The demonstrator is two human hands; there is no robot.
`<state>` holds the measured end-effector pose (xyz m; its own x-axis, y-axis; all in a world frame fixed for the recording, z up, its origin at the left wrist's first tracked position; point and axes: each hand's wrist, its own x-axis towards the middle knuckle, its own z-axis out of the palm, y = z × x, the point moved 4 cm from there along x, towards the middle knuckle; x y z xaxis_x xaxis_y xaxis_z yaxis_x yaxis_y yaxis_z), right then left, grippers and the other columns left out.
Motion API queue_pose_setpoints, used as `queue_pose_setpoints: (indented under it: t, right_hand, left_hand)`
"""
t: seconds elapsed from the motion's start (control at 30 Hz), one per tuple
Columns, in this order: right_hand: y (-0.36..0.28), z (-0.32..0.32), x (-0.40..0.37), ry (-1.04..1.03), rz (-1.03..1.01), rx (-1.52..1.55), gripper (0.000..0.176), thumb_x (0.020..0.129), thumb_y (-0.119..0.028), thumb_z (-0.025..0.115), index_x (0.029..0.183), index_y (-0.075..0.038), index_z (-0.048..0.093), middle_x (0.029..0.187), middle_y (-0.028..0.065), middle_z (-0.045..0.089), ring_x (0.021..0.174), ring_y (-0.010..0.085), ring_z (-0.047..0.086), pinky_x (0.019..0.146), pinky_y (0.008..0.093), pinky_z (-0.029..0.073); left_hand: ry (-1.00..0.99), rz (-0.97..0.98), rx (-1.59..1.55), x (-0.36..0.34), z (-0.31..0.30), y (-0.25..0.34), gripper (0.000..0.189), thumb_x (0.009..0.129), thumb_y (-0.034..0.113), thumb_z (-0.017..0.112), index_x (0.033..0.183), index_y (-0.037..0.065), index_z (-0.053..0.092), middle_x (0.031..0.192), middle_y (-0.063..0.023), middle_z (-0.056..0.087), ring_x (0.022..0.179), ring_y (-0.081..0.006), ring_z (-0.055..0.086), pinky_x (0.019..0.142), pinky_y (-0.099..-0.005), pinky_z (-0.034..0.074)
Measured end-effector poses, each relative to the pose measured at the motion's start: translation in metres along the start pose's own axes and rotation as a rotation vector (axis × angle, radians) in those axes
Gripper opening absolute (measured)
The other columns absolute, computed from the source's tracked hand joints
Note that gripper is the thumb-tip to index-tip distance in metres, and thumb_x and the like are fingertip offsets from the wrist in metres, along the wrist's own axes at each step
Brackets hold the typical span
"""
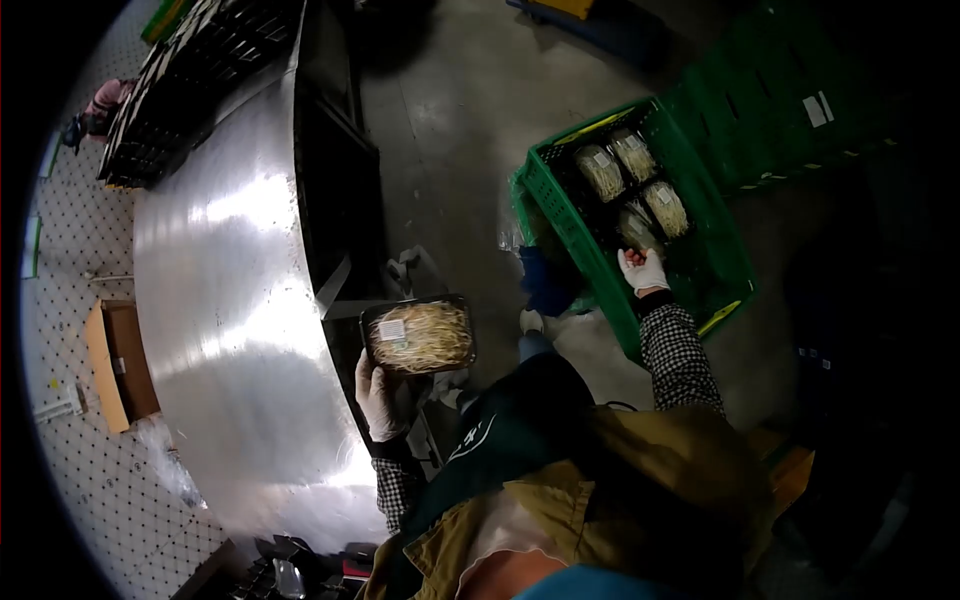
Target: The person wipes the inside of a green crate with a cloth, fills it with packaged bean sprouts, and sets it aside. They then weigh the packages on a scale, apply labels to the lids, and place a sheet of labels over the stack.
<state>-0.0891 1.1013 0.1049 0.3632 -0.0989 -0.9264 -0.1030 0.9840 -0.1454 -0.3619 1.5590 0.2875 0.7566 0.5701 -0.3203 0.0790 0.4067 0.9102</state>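
My left hand [376, 398], in a white glove, grips the near left edge of a black tray of bean sprouts [425, 335]. Pale strands and a white label show on the tray's top, and it is held up beside the metal table. On the right, my right hand [643, 270], gloved with reddish fingertips showing, reaches into a green crate [575, 235]. Its curled fingers are at the near edge of another sprout tray [637, 226], which looks slightly tilted. Several similar trays, including one labelled sprout tray [600, 172], lie side by side at the crate's far end.
A shiny metal table [235, 330] curves along the left, with stacked black trays [195, 85] at its far end. An open cardboard box [120, 365] sits beyond it. Another green crate [790, 110] stands behind the filled one. Blue cloth or plastic [545, 285] lies beside the crate.
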Motion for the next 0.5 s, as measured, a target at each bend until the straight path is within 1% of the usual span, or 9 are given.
queue_pose_setpoints:
  t: [0.07, 0.13, 0.17, 0.2, 0.3, 0.33, 0.4, 0.47, 0.5]
  right_hand:
    - [0.023, 0.021, 0.031, -0.129, 0.164, -0.148, 0.025, 0.093, -0.014, 0.048, 0.074, -0.003, 0.036, 0.077, 0.0079, 0.040, 0.081, 0.0242, 0.049, 0.102, 0.0464, 0.038]
    - [0.060, 0.058, 0.038, -0.253, 0.294, -0.114, 0.019, 0.096, -0.014, 0.045, 0.096, 0.004, 0.050, 0.091, 0.0114, 0.052, 0.096, 0.0259, 0.052, 0.104, 0.0426, 0.037]
    - [0.069, 0.069, 0.054, -0.401, 0.259, -0.355, 0.023, 0.097, -0.014, 0.043, 0.108, 0.004, 0.051, 0.102, 0.0128, 0.055, 0.100, 0.0246, 0.052, 0.103, 0.0404, 0.038]
    - [0.074, 0.072, 0.063, -0.315, 0.259, -0.454, 0.022, 0.097, -0.015, 0.045, 0.107, 0.003, 0.052, 0.099, 0.0112, 0.056, 0.096, 0.0211, 0.054, 0.095, 0.0372, 0.045]
    - [0.053, 0.101, 0.025, -0.579, 0.020, -1.252, 0.025, 0.094, -0.023, 0.051, 0.107, -0.002, 0.056, 0.097, 0.0090, 0.061, 0.085, 0.0150, 0.056, 0.074, 0.0309, 0.049]
    - [0.046, 0.112, -0.016, -0.656, -0.009, -1.447, 0.037, 0.093, -0.030, 0.054, 0.116, -0.001, 0.052, 0.108, 0.0113, 0.059, 0.093, 0.0154, 0.057, 0.080, 0.0310, 0.049]
    - [0.039, 0.095, -0.062, -0.949, 0.263, -1.292, 0.054, 0.090, -0.036, 0.057, 0.128, -0.001, 0.044, 0.120, 0.0126, 0.054, 0.106, 0.0174, 0.054, 0.090, 0.0313, 0.046]
    - [0.022, 0.071, -0.090, -1.300, -0.184, -1.482, 0.070, 0.087, -0.042, 0.060, 0.137, -0.002, 0.034, 0.130, 0.0135, 0.047, 0.117, 0.0205, 0.048, 0.098, 0.0319, 0.040]
    - [0.021, 0.052, -0.096, -1.118, 0.232, -1.197, 0.072, 0.086, -0.042, 0.061, 0.138, -0.002, 0.032, 0.133, 0.0121, 0.046, 0.121, 0.0203, 0.044, 0.100, 0.0308, 0.038]
  left_hand:
    - [-0.070, -0.046, 0.048, 0.011, 0.060, 0.002, 0.045, 0.093, 0.014, 0.051, 0.133, -0.002, 0.037, 0.124, -0.0122, 0.051, 0.108, -0.0199, 0.053, 0.093, -0.0323, 0.045]
    - [-0.189, -0.036, 0.046, 0.022, 0.111, -0.005, 0.045, 0.094, 0.016, 0.052, 0.133, -0.001, 0.037, 0.123, -0.0111, 0.052, 0.106, -0.0182, 0.055, 0.091, -0.0306, 0.046]
    - [-0.215, -0.070, 0.054, 0.028, 0.121, -0.017, 0.046, 0.093, 0.017, 0.054, 0.133, -0.001, 0.038, 0.123, -0.0100, 0.052, 0.105, -0.0167, 0.055, 0.090, -0.0294, 0.046]
    - [-0.229, -0.105, 0.099, 0.029, 0.130, -0.023, 0.046, 0.093, 0.019, 0.055, 0.133, 0.000, 0.040, 0.123, -0.0090, 0.053, 0.106, -0.0162, 0.054, 0.090, -0.0293, 0.046]
    - [-0.290, -0.143, 0.147, 0.044, 0.174, -0.031, 0.049, 0.092, 0.020, 0.056, 0.133, -0.001, 0.039, 0.126, -0.0092, 0.051, 0.111, -0.0168, 0.051, 0.094, -0.0305, 0.043]
    - [-0.321, -0.143, 0.137, 0.048, 0.189, -0.036, 0.051, 0.092, 0.020, 0.057, 0.133, -0.002, 0.038, 0.128, -0.0099, 0.050, 0.115, -0.0178, 0.050, 0.098, -0.0316, 0.041]
    - [-0.370, -0.157, 0.153, 0.057, 0.217, -0.049, 0.051, 0.092, 0.020, 0.057, 0.133, -0.003, 0.038, 0.130, -0.0098, 0.049, 0.116, -0.0182, 0.049, 0.099, -0.0322, 0.039]
    - [-0.482, -0.145, 0.120, 0.062, 0.259, -0.053, 0.048, 0.093, 0.017, 0.053, 0.135, -0.002, 0.038, 0.131, -0.0092, 0.048, 0.118, -0.0177, 0.047, 0.100, -0.0309, 0.038]
    - [-0.486, -0.160, 0.145, 0.063, 0.272, -0.065, 0.048, 0.093, 0.017, 0.053, 0.135, -0.001, 0.037, 0.131, -0.0089, 0.047, 0.118, -0.0174, 0.046, 0.100, -0.0303, 0.038]
